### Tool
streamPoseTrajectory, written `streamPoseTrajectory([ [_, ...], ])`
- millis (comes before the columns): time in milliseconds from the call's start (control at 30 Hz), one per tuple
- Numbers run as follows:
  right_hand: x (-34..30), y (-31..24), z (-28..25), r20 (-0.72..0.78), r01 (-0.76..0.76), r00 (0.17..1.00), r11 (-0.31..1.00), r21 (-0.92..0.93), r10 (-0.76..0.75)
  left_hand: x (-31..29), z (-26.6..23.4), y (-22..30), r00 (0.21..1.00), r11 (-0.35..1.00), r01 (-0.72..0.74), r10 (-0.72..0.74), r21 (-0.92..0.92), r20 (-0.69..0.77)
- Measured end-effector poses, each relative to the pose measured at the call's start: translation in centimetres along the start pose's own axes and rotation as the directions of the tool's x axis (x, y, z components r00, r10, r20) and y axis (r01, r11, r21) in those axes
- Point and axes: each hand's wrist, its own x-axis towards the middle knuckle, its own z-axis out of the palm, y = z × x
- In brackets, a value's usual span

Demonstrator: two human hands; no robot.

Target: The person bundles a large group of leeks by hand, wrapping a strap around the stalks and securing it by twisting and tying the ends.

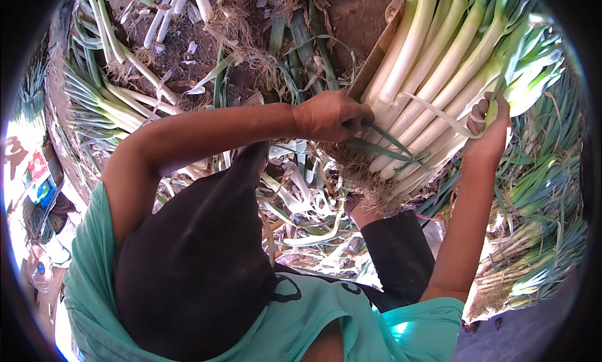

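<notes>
A bundle of thick green onions (433,99), with white stalks, green tops and brown roots (360,174), lies slanting before me at the upper right. My left hand (335,116) is closed in a fist at the bundle's left side, near the root end. Narrow green leaf strips (385,150) run from beside that fist across the stalks. On the far side of the bundle, my right hand (489,125) is closed round a long leaf strip (513,58). A pale strip (439,114) curves from the stalks toward this hand.
Loose green onions (116,114) lie at the left, and more with tangled roots (232,26) at the top. A large heap of green onions (539,193) fills the right side. Trimmed leaves and peelings (307,199) litter the ground. A wooden edge (375,55) runs along the bundle.
</notes>
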Motion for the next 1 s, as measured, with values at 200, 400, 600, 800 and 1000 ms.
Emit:
streamPoseTrajectory([
  [200,-6.1,0.2,-0.2,0.581,0.545,0.813,0.386,-0.744,-0.029,-0.2,0.2,0.2,0.999,0.999,0.043,-0.042,0.033,-0.016],
  [400,-6.6,-2.4,-3.5,0.468,0.276,0.847,0.545,-0.792,0.251,0.0,0.2,0.2,0.999,0.998,0.050,-0.050,0.023,-0.002],
  [600,-8.4,-7.4,-9.5,0.351,-0.074,0.856,0.762,-0.644,0.379,-0.6,-0.2,0.2,0.994,0.993,0.106,-0.106,0.043,-0.016],
  [800,-9.0,-5.2,-26.3,0.066,-0.181,0.976,0.942,-0.283,0.207,0.2,0.7,0.4,0.995,0.998,0.049,-0.044,0.051,-0.084],
  [1000,-5.5,-2.6,-18.7,0.453,0.463,0.852,-0.028,-0.886,-0.263,0.4,-0.2,1.3,1.000,0.968,-0.016,0.013,0.252,0.013],
])
